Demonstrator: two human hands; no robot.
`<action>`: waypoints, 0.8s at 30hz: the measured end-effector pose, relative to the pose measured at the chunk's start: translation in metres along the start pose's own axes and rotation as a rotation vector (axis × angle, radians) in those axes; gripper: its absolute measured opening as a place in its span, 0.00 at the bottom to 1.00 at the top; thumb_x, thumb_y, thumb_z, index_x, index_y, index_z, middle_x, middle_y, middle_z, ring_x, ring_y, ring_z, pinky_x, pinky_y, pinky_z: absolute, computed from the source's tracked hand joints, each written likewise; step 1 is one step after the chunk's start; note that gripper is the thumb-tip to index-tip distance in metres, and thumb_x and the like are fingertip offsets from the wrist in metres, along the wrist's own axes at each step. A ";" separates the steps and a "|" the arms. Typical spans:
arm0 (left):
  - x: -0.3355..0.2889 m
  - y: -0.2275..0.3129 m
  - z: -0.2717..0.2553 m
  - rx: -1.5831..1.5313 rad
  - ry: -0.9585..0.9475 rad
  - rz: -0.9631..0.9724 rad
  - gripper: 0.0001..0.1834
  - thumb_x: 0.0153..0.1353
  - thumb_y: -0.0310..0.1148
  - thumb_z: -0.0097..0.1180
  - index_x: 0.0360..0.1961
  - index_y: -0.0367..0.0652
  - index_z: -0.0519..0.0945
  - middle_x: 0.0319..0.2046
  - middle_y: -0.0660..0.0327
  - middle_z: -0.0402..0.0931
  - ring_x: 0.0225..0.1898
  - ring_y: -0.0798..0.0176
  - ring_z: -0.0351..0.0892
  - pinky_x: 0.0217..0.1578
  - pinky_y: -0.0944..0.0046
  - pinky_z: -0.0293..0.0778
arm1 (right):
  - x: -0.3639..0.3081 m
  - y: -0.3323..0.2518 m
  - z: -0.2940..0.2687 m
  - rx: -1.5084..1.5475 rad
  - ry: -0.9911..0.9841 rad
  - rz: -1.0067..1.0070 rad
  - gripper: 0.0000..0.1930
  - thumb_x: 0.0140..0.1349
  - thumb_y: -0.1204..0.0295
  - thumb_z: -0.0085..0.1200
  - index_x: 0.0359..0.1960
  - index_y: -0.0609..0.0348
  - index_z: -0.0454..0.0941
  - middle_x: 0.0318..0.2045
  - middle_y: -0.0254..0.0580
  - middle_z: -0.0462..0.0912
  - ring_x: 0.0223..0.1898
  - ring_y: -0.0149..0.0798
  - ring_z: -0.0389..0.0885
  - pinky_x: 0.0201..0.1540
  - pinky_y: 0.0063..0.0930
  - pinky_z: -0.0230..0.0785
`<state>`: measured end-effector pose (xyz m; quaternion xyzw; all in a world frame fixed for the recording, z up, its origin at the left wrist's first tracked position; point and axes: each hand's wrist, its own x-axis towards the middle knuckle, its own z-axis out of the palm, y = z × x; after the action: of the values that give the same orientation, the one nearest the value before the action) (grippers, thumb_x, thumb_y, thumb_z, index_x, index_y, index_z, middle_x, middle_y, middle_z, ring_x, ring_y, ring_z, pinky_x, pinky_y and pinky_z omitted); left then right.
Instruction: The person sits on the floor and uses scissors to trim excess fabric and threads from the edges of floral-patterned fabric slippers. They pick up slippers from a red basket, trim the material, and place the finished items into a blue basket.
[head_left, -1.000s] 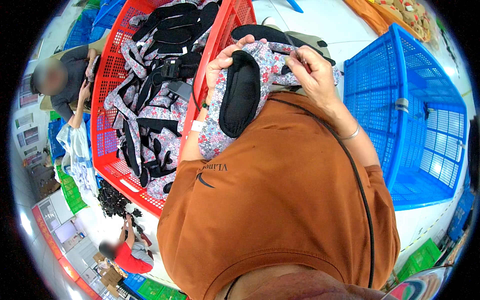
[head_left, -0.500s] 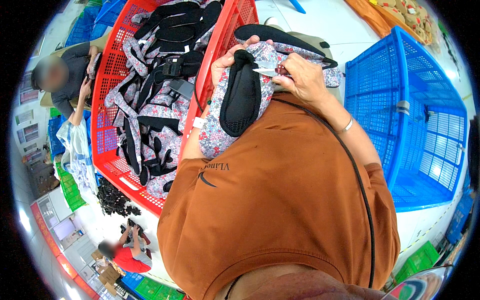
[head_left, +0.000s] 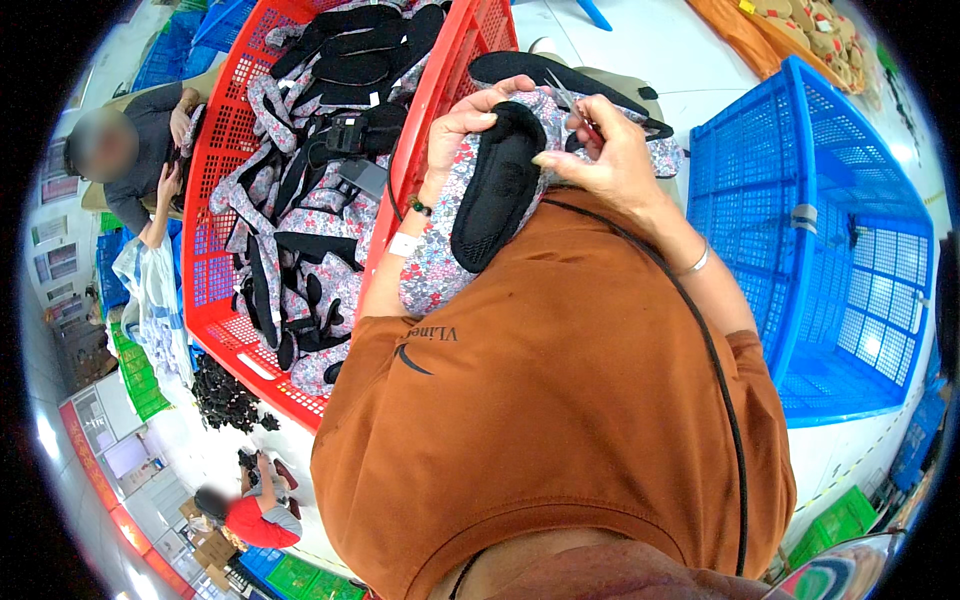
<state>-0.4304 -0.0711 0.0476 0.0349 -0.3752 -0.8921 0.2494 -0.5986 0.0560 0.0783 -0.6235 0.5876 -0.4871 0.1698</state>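
My left hand (head_left: 460, 130) grips a floral cloth slipper (head_left: 497, 190) by its upper end, thumb on the edge of the black sole, which is turned up toward me. The slipper lies against my left forearm and chest. In my right hand (head_left: 622, 170) is a small pair of scissors (head_left: 568, 97), its blades pointing up and away beside the slipper's end. My right thumb is stretched toward the sole's edge. Beyond my hands rests another floral slipper with a black sole (head_left: 560, 80), partly hidden by them.
A red basket (head_left: 196, 230) full of floral slippers stands close on my left. At my right is a blue crate (head_left: 748, 210). One person (head_left: 150, 130) works beyond the basket, another (head_left: 258, 522) at lower left. Black pieces (head_left: 225, 395) are heaped on the floor. A cord crosses my chest.
The scissors' blades have swung from pointing left across the slipper to pointing up and away. My right thumb has stretched out toward the sole. The slipper has shifted slightly right.
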 end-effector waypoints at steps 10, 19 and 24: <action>0.012 -0.007 0.001 0.226 -0.046 -0.059 0.12 0.49 0.30 0.49 0.33 0.36 0.80 0.52 0.55 0.68 0.54 0.60 0.66 0.59 0.62 0.55 | 0.003 0.010 -0.001 0.684 -0.127 0.316 0.21 0.49 0.81 0.59 0.46 0.65 0.69 0.35 0.32 0.75 0.34 0.22 0.72 0.38 0.15 0.67; -0.009 0.114 0.103 1.343 -0.172 0.521 0.18 0.56 0.40 0.45 0.37 0.35 0.78 0.48 0.44 0.70 0.53 0.48 0.67 0.57 0.53 0.57 | -0.004 0.033 0.000 0.630 -0.028 0.405 0.18 0.48 0.81 0.60 0.43 0.61 0.73 0.30 0.27 0.74 0.29 0.19 0.68 0.29 0.12 0.63; -0.046 0.134 0.180 1.304 -0.724 0.798 0.19 0.55 0.41 0.45 0.39 0.37 0.76 0.46 0.43 0.71 0.52 0.45 0.66 0.52 0.48 0.60 | -0.004 0.033 0.011 0.616 0.004 0.450 0.18 0.48 0.79 0.61 0.42 0.60 0.73 0.27 0.24 0.71 0.21 0.16 0.63 0.19 0.10 0.53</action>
<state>-0.3797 -0.0112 0.2628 -0.2513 -0.8558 -0.2982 0.3398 -0.6085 0.0474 0.0455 -0.3975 0.5361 -0.5928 0.4507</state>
